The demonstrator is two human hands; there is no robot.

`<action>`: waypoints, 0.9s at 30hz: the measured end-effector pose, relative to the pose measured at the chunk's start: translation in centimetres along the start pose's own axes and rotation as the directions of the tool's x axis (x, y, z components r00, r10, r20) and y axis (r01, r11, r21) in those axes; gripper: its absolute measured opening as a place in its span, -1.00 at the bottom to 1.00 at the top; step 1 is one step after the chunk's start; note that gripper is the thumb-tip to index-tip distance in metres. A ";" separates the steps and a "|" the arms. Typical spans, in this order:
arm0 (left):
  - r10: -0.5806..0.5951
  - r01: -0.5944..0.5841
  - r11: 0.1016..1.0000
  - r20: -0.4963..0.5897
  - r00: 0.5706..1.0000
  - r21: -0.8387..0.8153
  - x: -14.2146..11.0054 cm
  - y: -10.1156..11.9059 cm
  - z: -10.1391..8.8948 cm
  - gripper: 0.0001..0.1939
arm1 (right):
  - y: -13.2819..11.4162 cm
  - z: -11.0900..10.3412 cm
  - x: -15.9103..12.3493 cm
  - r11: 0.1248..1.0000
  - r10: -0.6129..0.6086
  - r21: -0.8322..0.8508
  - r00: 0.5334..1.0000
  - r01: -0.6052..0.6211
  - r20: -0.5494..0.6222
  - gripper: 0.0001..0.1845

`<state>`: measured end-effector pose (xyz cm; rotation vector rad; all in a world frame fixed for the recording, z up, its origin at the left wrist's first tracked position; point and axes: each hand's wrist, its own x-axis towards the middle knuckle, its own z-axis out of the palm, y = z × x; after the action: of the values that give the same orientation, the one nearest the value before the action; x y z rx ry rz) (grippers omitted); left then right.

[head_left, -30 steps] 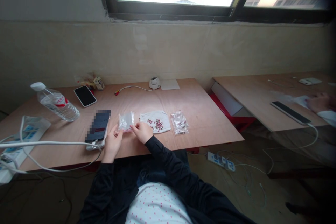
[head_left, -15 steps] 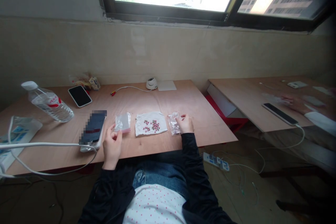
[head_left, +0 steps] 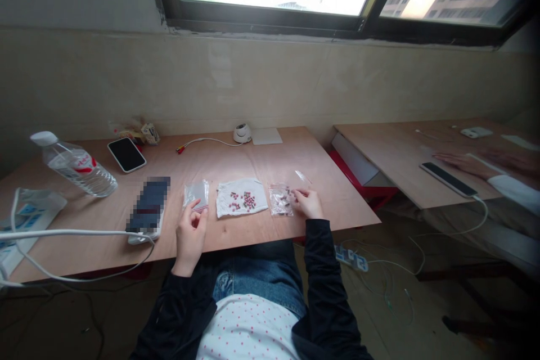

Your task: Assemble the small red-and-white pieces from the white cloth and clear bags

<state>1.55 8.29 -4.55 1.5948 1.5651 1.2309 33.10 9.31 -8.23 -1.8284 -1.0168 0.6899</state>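
My left hand [head_left: 191, 232] rests at the table's [head_left: 261, 236] front edge with its fingers curled, pinching the near edge of a small stack of clear zip bags [head_left: 196, 193]. To their right lies a white cloth [head_left: 241, 196] with several small red and grey pieces [head_left: 247, 200] on it. My right hand [head_left: 309, 203] is closed at the right edge of a clear bag of small parts [head_left: 280, 200]. A small clear sliver [head_left: 302, 176] lies just beyond that hand.
A water bottle [head_left: 75, 165] lies at the left, with a black phone [head_left: 126, 154] behind it and a blurred phone [head_left: 148, 205] on a white cable [head_left: 76, 232]. A dome camera [head_left: 242, 133] sits at the back. Another person's hands [head_left: 462, 161] rest on the right-hand table. A power strip [head_left: 351, 257] lies on the floor.
My right hand left the zip bags, crossed over the cloth and settled at the bag of small parts. My left hand stayed by the zip bags. The view shifted slightly.
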 end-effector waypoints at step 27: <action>-0.023 0.189 0.929 0.461 0.887 -0.317 -1.5 2.7 1.3 -0.76 | -6.7 6.4 -11.5 0.926 -0.115 0.323 0.670 -0.194 0.733 -0.46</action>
<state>4.00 6.67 -3.01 1.4053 1.0511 0.9283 19.87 3.96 -4.53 -1.2076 -1.2340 1.6359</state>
